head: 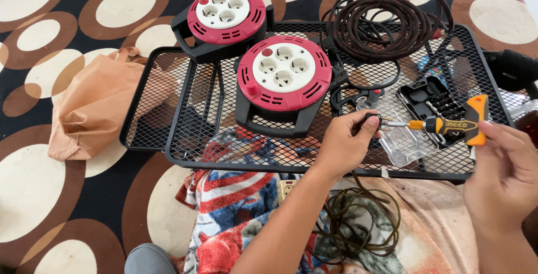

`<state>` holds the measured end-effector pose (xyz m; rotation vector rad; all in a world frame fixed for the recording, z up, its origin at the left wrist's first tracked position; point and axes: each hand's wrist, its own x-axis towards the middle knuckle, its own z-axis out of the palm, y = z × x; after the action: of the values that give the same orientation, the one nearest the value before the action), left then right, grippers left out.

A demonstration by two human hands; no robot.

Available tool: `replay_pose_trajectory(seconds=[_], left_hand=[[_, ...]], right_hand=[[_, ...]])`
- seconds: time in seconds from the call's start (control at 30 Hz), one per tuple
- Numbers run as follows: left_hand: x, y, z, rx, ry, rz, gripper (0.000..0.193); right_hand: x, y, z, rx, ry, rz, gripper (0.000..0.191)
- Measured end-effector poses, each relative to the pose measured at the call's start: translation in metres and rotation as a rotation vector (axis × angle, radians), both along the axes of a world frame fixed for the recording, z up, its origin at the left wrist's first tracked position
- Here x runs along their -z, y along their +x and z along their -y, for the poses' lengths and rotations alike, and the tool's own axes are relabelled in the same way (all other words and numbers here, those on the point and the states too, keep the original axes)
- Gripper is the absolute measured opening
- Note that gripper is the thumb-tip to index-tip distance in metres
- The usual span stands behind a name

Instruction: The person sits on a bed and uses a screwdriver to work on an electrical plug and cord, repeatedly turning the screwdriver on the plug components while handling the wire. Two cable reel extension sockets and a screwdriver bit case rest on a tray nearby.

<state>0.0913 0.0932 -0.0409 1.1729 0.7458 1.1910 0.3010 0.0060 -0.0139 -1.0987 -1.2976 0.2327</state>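
Floor: dark carpet [33,83] with brown and cream rings. On it, a low black wire-mesh desk [168,106].

Right hand [504,179], at the desk's near right edge: fingers clenched around the yellow-and-black handle of a screwdriver [448,125], shaft pointing left.

Left hand [344,145]: fingertips pinching a small black plug [372,120], just at the screwdriver tip; contact cannot be told.

On desk: red-and-white cable reel [283,78] with four sockets; coiled dark cable [386,24]; black bit case [431,100], open; clear plastic lid [403,145].

Second cable reel [224,16] at the far edge. Tan paper bag [92,106] on the carpet, left. Olive cord [358,223] coiled on a patterned cloth [235,212] below.
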Motion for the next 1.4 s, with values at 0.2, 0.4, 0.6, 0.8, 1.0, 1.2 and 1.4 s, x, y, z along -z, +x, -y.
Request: replay_pose_trajectory(seconds=[0.2, 0.4, 0.6, 0.8, 1.0, 1.2, 1.4], left_hand=[[-0.005, -0.002, 0.001, -0.008, -0.037, -0.048, 0.031], [-0.009, -0.004, 0.002, -0.001, -0.094, -0.066, 0.031], [-0.002, -0.001, 0.001, -0.013, -0.022, -0.047, 0.03], [-0.001, -0.001, 0.0, -0.024, -0.02, -0.05, 0.032], [-0.004, -0.002, 0.001, -0.019, -0.043, -0.035, 0.034], [-0.003, -0.003, 0.0, -0.018, -0.049, -0.034, 0.033], [-0.002, -0.001, 0.001, -0.019, -0.046, -0.038, 0.034]], right_hand=[[-0.007, -0.007, 0.002, 0.031, -0.039, -0.011, 0.013], [-0.003, 0.001, 0.0, 0.054, 0.025, 0.2, 0.014], [0.004, 0.005, 0.001, 0.106, -0.043, 0.161, 0.017], [-0.009, -0.008, 0.003, -0.124, 0.004, -0.176, 0.015], [-0.013, -0.015, 0.005, 0.048, -0.103, -0.058, 0.024], [-0.016, -0.013, 0.004, 0.215, -0.021, 0.358, 0.018], [-0.002, -0.005, 0.004, -0.037, -0.041, -0.006, 0.011]])
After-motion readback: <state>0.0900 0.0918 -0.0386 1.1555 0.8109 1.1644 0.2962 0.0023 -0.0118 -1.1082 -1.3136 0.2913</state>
